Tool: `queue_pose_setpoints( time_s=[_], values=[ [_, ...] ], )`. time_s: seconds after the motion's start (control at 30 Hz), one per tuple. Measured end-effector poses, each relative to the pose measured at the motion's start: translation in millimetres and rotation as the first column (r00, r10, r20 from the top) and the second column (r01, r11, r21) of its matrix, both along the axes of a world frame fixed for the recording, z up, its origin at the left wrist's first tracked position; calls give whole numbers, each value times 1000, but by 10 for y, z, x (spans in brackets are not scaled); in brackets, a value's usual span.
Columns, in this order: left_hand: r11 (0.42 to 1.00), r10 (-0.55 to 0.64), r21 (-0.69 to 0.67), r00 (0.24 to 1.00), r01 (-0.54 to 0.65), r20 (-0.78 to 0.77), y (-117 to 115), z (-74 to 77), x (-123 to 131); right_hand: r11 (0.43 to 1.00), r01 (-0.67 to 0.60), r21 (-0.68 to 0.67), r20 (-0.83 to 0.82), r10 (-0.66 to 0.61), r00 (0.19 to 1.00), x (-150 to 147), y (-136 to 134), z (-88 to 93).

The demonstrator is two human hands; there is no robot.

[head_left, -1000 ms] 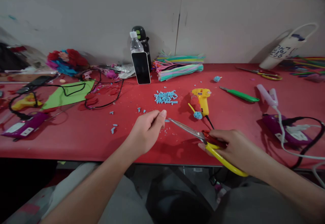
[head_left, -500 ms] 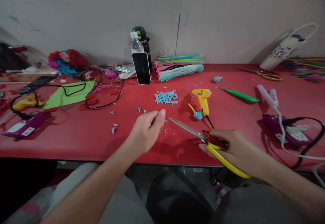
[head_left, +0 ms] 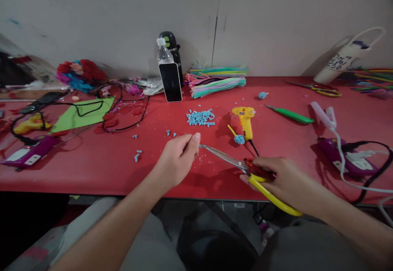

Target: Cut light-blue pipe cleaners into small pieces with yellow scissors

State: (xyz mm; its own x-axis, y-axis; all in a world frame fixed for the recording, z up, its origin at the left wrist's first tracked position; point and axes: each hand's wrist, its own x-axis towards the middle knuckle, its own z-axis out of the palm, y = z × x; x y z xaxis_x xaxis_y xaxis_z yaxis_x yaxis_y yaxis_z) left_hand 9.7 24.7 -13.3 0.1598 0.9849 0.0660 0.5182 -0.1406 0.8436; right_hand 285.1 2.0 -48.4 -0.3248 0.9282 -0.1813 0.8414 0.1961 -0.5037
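My right hand [head_left: 284,179] grips the red and yellow handles of a pair of scissors [head_left: 233,162], blades pointing left over the red table [head_left: 92,160]. My left hand [head_left: 178,158] is closed in a pinch right at the blade tips; what it pinches is too small to make out. A pile of small blue cut pieces [head_left: 200,117] lies just beyond, with a few stray blue bits [head_left: 137,155] to the left. A yellow glue gun [head_left: 244,120] rests past the scissors beside a small blue pompom [head_left: 239,139].
A bottle [head_left: 162,54] and a phone [head_left: 171,81] stand against the wall by bundles of coloured pipe cleaners [head_left: 217,82]. Green-handled tool [head_left: 290,114], another pair of scissors [head_left: 319,89], purple devices with cables [head_left: 346,156], green paper [head_left: 81,113] and paper flowers [head_left: 81,73] lie around.
The scissor blades have shifted slightly left, so their tips now meet the pinched fingers of my left hand. Both hands otherwise stay in place.
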Motion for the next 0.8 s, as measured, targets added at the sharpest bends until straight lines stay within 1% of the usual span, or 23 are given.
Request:
queue_pose_setpoints(
  time_s=[0.13, 0.3, 0.4, 0.57, 0.7, 0.8],
  values=[
    [1000, -7, -4, 1000, 7, 6, -6, -1, -6, 999, 32, 14, 23, -32, 999, -10, 7, 2],
    [1000, -8, 24, 1000, 8, -6, -7, -18, -16, 1000, 24, 12, -10, -24, 1000, -51, 11, 88],
    [1000, -6, 22, 1000, 7, -17, -2, -25, -16, 1000, 16, 11, -23, -15, 1000, -55, 9, 110],
    [1000, -5, 22, 1000, 5, -9, -1, -14, -12, 1000, -6, 9, -23, 6, 1000, -12, 9, 48],
    [1000, -3, 15, 1000, 3, -16, 1, -15, -14, 1000, 10, 3, 5, -10, 1000, 6, 15, -10],
    [1000, -8, 14, 1000, 8, -15, 3, -23, -12, 999, 31, 11, 8, -31, 999, -10, 22, -17]
  ],
)
